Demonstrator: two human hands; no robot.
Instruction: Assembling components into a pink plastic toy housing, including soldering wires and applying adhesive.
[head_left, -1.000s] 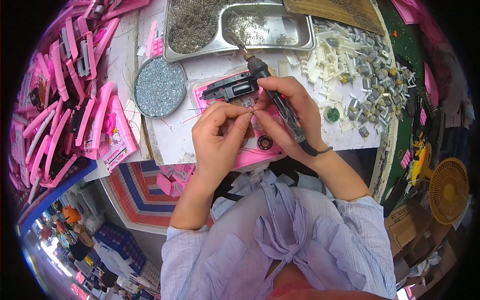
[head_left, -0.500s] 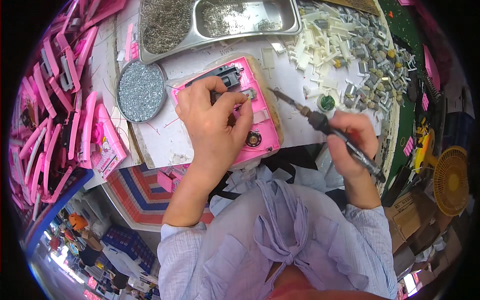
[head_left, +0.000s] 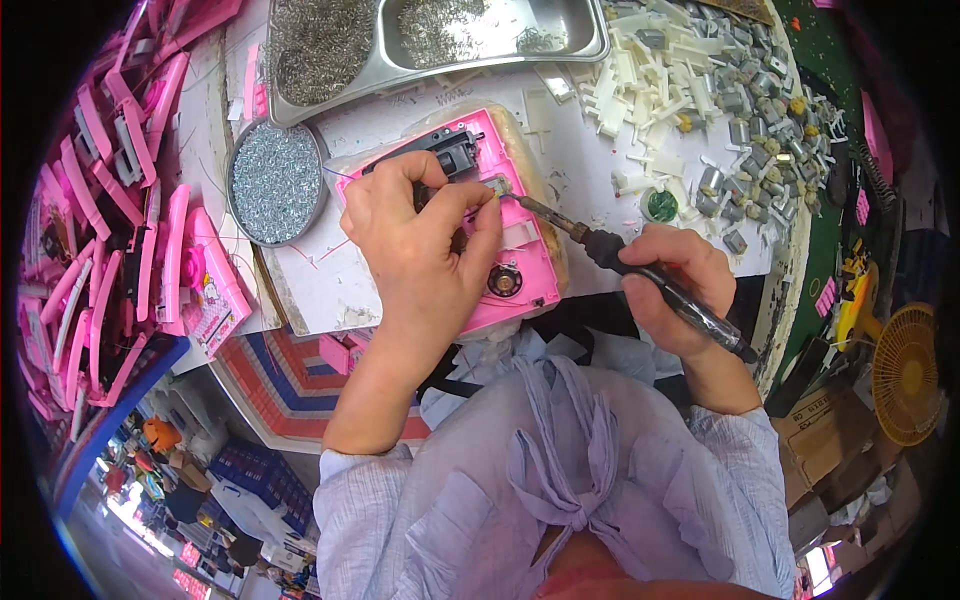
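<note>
A pink plastic housing lies on a pad in front of me, with a black plastic part along its far side and a round speaker-like part near its near right corner. My left hand rests over the housing, thumb and forefinger pinched beside a small metal component. What sits between those fingertips is too small to make out. My right hand grips a soldering iron by its dark handle. The iron's tip meets the metal component, close against my left fingertips.
A round tray of small silvery metal pieces stands left of the housing. Beyond is a steel tray of springs. White plastic parts and small motors heap at right, near a small green-filled dish. Pink casings pile up far left.
My right hand has moved left with the soldering iron, bringing its tip from beside the housing to the metal component. My left hand keeps its pinch in nearly the same place.
</note>
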